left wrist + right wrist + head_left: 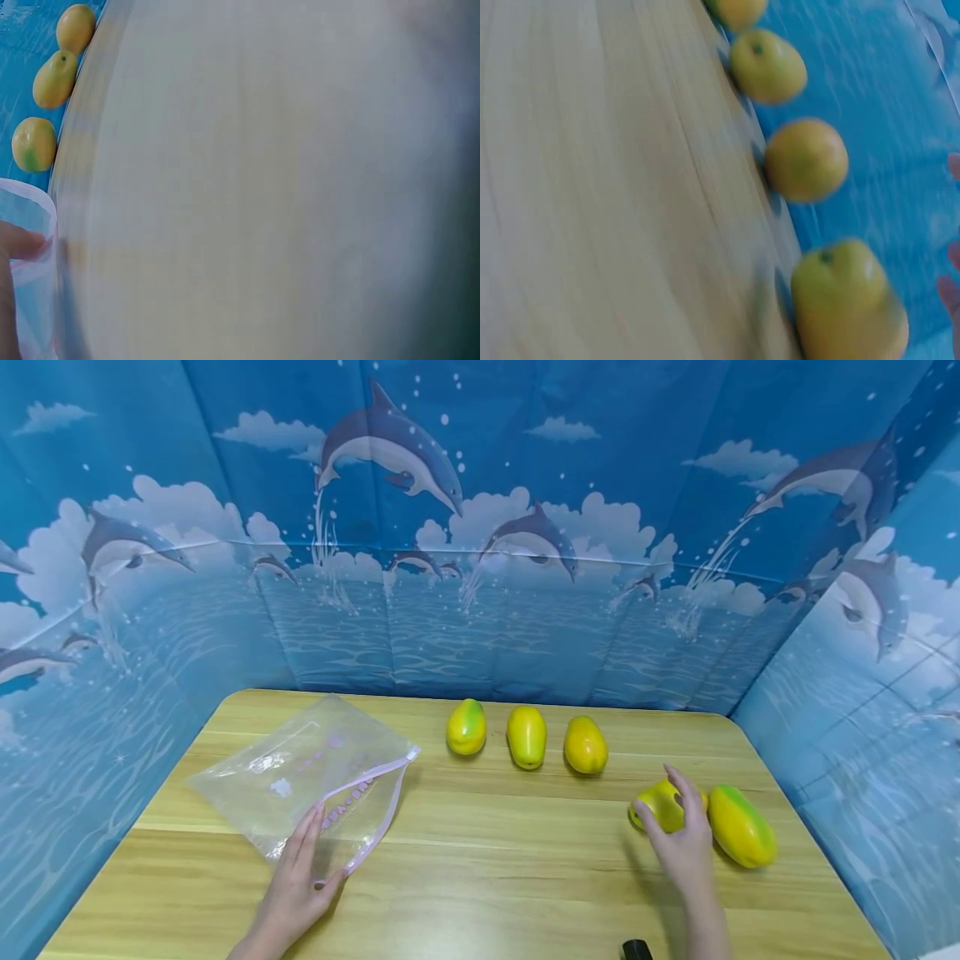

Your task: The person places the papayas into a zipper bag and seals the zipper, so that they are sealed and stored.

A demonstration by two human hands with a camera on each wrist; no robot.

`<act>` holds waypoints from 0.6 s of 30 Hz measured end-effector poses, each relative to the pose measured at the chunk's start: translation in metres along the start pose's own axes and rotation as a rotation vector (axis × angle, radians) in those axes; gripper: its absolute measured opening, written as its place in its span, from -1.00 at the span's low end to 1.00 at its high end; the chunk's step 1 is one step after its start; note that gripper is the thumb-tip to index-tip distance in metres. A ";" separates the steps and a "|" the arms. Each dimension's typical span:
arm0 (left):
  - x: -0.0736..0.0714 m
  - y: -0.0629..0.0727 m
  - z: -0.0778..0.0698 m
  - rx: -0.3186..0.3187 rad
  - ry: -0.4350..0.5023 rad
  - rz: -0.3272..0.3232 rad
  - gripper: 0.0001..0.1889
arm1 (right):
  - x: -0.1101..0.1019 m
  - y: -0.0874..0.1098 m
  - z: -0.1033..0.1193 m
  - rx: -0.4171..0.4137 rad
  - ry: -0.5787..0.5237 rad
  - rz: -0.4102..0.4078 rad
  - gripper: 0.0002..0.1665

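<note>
Fruit (pixel 662 802), yellow: lying on its side at the right of the table (pixel 487 860), within the spread thumb and fingers of the right hand (pixel 684 847); contact cannot be confirmed. Second fruit (pixel 744 828), yellow-green: just beside it, on the right. Row of three fruits (pixel 527 737): upright or lying not determined, near the back edge, apart from one another. Clear bag (pixel 300 760), lilac zip: flat at left, mouth parted. Left hand (pixel 294 887): fingers extended and thumb apart, touching the mouth. Backdrop (pixel 450 627): blue, dolphin-printed.
</note>
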State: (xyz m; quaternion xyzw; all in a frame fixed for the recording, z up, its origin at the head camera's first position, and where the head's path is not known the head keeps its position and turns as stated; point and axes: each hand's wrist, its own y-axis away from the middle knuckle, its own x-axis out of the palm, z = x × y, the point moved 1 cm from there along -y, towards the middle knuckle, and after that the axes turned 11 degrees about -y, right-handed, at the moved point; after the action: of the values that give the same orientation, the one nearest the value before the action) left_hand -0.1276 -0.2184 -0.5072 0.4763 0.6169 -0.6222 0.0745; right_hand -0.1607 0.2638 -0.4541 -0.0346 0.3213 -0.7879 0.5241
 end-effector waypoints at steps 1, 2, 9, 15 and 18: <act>0.000 0.000 0.000 0.009 -0.005 -0.006 -0.11 | -0.005 0.001 -0.002 -0.003 0.005 -0.026 -0.21; 0.000 -0.001 0.000 0.017 -0.005 -0.014 -0.10 | -0.009 0.001 -0.003 -0.003 0.019 -0.050 -0.21; 0.002 0.000 -0.002 -0.004 -0.012 0.005 -0.14 | -0.040 0.006 -0.018 -0.001 0.082 -0.190 -0.22; 0.004 -0.001 -0.003 -0.007 0.007 -0.007 -0.15 | -0.059 0.010 -0.029 0.026 0.129 -0.265 -0.23; 0.004 -0.001 -0.004 -0.009 0.010 -0.006 -0.15 | -0.064 0.013 -0.033 0.132 0.164 -0.264 -0.25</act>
State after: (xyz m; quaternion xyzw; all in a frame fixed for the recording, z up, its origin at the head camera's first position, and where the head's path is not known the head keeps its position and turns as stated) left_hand -0.1286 -0.2125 -0.5084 0.4771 0.6215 -0.6172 0.0714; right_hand -0.1344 0.3307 -0.4688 0.0226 0.3033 -0.8695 0.3893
